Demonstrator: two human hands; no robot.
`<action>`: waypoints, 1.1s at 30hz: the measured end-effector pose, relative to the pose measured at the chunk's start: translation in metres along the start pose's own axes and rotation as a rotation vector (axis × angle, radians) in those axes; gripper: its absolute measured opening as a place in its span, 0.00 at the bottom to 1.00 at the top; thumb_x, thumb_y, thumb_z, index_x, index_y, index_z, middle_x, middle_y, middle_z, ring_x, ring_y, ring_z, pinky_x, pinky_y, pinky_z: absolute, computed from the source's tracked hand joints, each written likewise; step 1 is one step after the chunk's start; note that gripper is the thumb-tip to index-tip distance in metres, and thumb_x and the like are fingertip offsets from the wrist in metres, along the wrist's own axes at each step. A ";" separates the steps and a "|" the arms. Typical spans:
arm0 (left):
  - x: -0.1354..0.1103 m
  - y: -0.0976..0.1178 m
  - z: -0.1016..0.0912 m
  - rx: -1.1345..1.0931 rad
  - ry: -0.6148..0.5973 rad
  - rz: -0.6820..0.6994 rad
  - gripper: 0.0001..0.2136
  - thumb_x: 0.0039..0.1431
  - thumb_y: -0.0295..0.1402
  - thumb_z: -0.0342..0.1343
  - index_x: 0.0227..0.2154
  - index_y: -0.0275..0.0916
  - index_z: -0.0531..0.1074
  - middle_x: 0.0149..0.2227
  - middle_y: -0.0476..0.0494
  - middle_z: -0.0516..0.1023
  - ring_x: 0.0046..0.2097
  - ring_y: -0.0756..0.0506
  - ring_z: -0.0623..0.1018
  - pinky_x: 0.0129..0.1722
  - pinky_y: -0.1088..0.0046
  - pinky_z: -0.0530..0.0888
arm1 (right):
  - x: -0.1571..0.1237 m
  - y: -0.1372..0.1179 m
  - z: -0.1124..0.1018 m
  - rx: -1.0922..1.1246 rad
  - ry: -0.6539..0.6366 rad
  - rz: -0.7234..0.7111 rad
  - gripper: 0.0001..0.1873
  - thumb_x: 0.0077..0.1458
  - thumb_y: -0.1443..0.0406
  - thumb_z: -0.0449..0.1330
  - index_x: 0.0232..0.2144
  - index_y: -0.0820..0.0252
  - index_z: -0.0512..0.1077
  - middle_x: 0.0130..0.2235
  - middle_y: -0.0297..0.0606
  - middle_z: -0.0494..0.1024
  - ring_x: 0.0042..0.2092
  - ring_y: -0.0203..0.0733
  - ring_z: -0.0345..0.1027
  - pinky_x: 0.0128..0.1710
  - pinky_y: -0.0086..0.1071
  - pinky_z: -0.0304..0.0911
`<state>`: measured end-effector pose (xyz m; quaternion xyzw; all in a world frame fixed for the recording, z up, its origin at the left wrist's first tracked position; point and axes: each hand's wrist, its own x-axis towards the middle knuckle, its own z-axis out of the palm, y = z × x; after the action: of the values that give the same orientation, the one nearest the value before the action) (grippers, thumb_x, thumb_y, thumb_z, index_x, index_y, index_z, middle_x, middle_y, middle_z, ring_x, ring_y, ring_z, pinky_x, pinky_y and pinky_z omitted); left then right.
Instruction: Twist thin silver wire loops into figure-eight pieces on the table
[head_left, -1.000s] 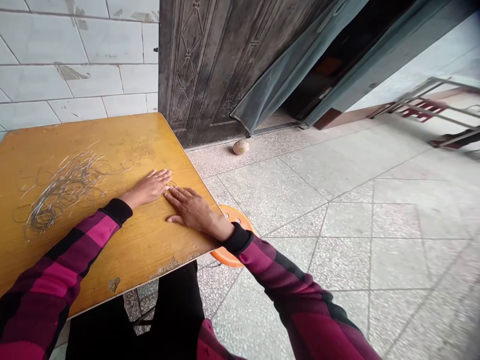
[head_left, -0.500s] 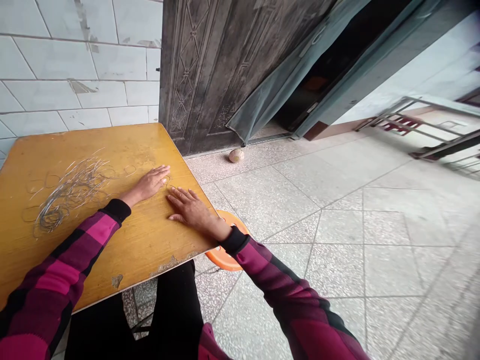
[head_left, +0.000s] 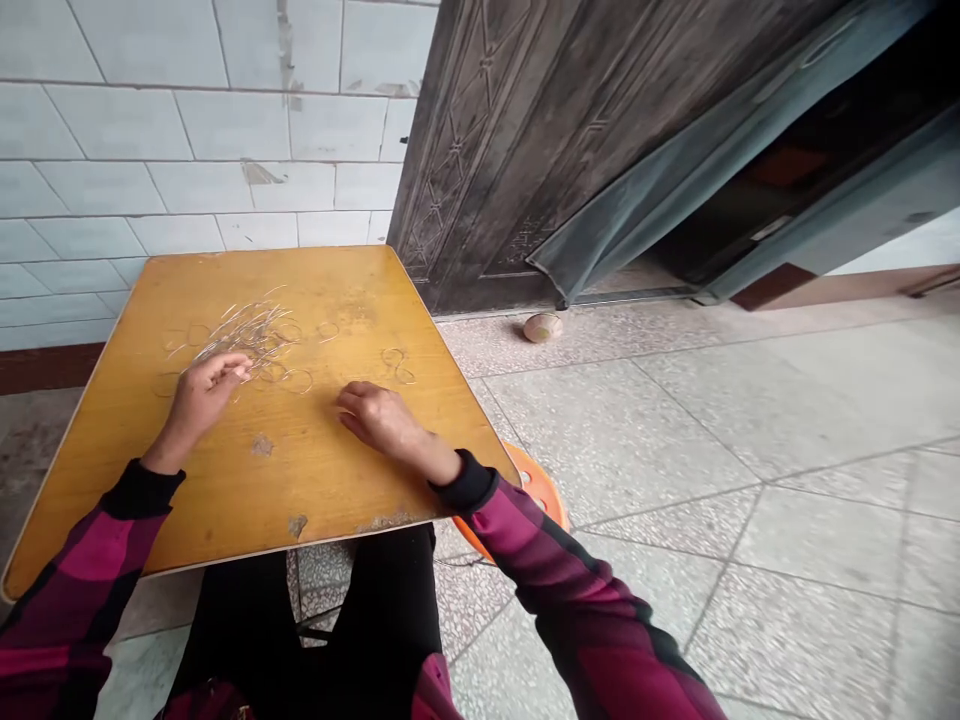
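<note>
The tangle of thin wire loops (head_left: 251, 335) lies toward the far edge of the wooden desk (head_left: 330, 490). Our left hand (head_left: 202, 395) reaches in, its fingers (head_left: 236, 365) curled at the tangle; we cannot tell whether they grip any wire. Our right hand (head_left: 382, 418) rests on the desk, loosely curled around nothing visible, near two loops (head_left: 396, 365).

Bright, even light spreads across the terrazzo floor (head_left: 750, 480) right of the right hand (head_left: 386, 420), shadows faint; wide-angle distortion bows the frame's edges, with no blur.
</note>
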<state>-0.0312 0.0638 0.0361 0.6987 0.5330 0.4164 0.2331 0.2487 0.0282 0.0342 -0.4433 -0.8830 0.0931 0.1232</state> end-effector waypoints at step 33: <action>-0.018 -0.041 0.005 0.727 -0.066 0.348 0.11 0.57 0.30 0.53 0.42 0.39 0.75 0.53 0.34 0.72 0.55 0.34 0.68 0.55 0.49 0.64 | 0.053 -0.046 0.024 -0.333 -0.330 0.051 0.15 0.59 0.73 0.48 0.37 0.65 0.75 0.40 0.52 0.75 0.41 0.49 0.71 0.32 0.36 0.64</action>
<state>-0.0512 0.0607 -0.0044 0.8284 0.5116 0.2112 -0.0861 0.1759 0.0424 0.0307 -0.4583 -0.8829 0.0203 -0.1000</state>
